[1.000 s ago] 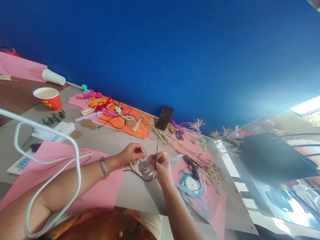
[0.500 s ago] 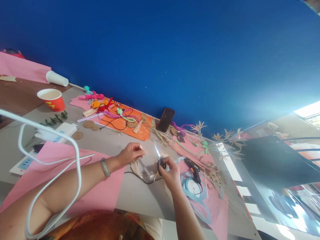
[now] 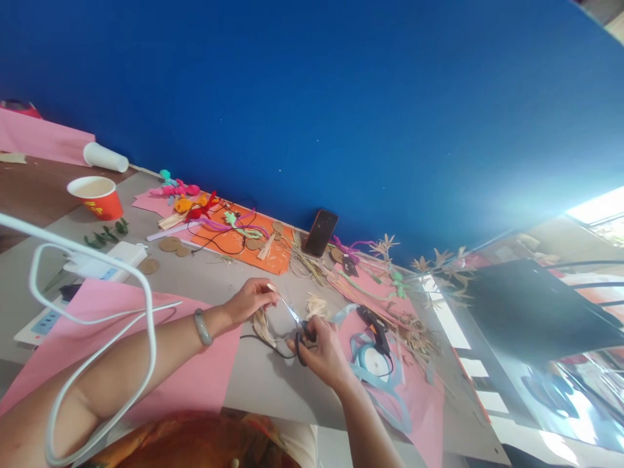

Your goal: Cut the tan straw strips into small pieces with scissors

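Observation:
Thumb and fingers of my left hand (image 3: 252,300) are pinched together above the table. Pale dried strands (image 3: 263,326), like raffia, trail from beneath that hand; their upper end is hidden by the fingers. My right hand (image 3: 322,348) grips a pair of scissors (image 3: 298,328) by the black handles. The silver blades point up and left, their tips right by my left fingertips. A small tuft of cream-coloured strands (image 3: 316,305) lies just beyond the scissors. Under both hands a thin black cable runs across the grey table (image 3: 273,383).
A black glue gun (image 3: 376,328) and a blue ribbon roll (image 3: 375,362) lie on pink paper at right. A phone (image 3: 320,233) leans on the blue wall. At left are a paper cup (image 3: 97,198), a power strip (image 3: 41,325) and a looping white cable (image 3: 151,325).
My right hand has swung the scissors left and turned them, bringing the blade tips up to my left fingertips. The left hand stays almost in place, still pinched.

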Motion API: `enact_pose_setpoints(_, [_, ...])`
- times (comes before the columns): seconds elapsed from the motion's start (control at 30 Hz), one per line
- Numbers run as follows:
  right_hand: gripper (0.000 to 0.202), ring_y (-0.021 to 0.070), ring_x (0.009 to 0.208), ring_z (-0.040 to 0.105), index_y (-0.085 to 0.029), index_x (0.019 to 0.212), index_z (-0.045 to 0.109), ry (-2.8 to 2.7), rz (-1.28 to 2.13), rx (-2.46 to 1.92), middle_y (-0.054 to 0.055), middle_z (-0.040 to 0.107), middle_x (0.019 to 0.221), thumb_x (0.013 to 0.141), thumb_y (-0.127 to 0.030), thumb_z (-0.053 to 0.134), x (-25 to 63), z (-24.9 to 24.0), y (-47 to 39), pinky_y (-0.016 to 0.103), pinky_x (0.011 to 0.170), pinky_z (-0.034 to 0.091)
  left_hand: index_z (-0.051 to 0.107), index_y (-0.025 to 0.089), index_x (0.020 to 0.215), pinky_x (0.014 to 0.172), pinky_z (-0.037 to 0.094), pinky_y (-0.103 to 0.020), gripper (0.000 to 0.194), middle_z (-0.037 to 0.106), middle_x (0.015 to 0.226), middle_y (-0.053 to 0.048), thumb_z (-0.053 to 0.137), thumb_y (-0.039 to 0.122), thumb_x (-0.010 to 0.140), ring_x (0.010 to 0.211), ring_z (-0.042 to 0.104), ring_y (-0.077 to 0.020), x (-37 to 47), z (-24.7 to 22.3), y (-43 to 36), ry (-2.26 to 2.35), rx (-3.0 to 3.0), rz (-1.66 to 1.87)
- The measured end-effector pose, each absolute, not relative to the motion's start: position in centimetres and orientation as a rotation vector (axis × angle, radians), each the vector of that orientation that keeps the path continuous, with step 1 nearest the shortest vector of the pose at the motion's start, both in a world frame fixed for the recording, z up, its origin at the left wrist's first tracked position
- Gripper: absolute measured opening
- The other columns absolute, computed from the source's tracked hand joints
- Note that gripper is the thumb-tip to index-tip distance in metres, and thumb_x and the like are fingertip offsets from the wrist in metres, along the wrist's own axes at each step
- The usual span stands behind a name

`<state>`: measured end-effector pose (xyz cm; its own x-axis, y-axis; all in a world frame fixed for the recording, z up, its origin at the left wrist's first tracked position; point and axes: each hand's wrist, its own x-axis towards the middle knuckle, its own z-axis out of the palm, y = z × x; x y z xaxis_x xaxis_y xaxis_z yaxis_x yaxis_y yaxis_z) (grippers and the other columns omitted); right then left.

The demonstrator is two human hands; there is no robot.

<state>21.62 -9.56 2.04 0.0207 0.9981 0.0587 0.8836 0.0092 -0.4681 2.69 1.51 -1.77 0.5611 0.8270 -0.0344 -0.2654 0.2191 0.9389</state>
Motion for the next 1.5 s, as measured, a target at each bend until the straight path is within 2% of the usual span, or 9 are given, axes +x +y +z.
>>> enact_pose_setpoints(0.27, [0.039,0.0157,0.062,0.045,-0.022,0.062,0.038,-1.862,0.487,-1.928,-0.003,0.050,0.057,0.062,-0.040,0.073,21.3,2.3,-9.5,0.026,0.059,0.035,0.062,0.012,0.071,0.049,0.036,-0.021,0.023,0.058,0.059,0.000,0.068,0.034,0.070,0.050,0.044,-0.0073,2.6,-1.8,1.4,0.606,1.122,0.783])
enact_pose_setpoints(0.67, [0.038,0.0165,0.066,0.045,-0.022,0.062,0.038,-1.851,0.550,-1.937,-0.002,0.050,0.058,0.066,-0.043,0.070,21.2,2.1,-9.4,0.027,0.059,0.036,0.062,0.012,0.073,0.050,0.034,-0.020,0.018,0.058,0.060,0.000,0.067,0.029,0.071,0.051,0.043,-0.0072,2.6,-1.9,1.4,0.580,1.133,0.774])
enact_pose_setpoints(1.1, [0.036,0.0115,0.054,0.036,-0.022,0.060,0.036,-1.799,0.715,-1.891,-0.006,0.042,0.051,0.068,-0.040,0.066,22.3,0.3,-9.2,0.024,0.051,0.028,0.060,0.012,0.068,0.056,0.036,-0.022,0.014,0.056,0.060,0.001,0.065,0.025,0.071,0.054,0.047,-0.0079,2.8,-2.3,1.5,0.613,1.133,0.741])
enact_pose_setpoints(1.33, [0.032,0.0108,0.051,0.035,-0.022,0.059,0.038,-1.760,0.713,-1.868,-0.006,0.042,0.048,0.069,-0.036,0.064,22.7,-0.6,-9.2,0.023,0.049,0.026,0.058,0.013,0.066,0.058,0.039,-0.023,0.016,0.056,0.060,0.001,0.066,0.026,0.070,0.055,0.051,-0.0092,3.0,-2.7,1.4,0.650,1.084,0.715])
enact_pose_setpoints(1.5, [0.033,0.0103,0.050,0.034,-0.022,0.058,0.038,-1.709,0.626,-1.861,-0.006,0.041,0.048,0.071,-0.040,0.063,22.9,-0.5,-8.8,0.023,0.049,0.027,0.059,0.012,0.069,0.057,0.039,-0.023,0.018,0.056,0.061,0.001,0.066,0.028,0.071,0.056,0.051,-0.0095,3.3,-3.0,1.5,0.698,1.053,0.713])
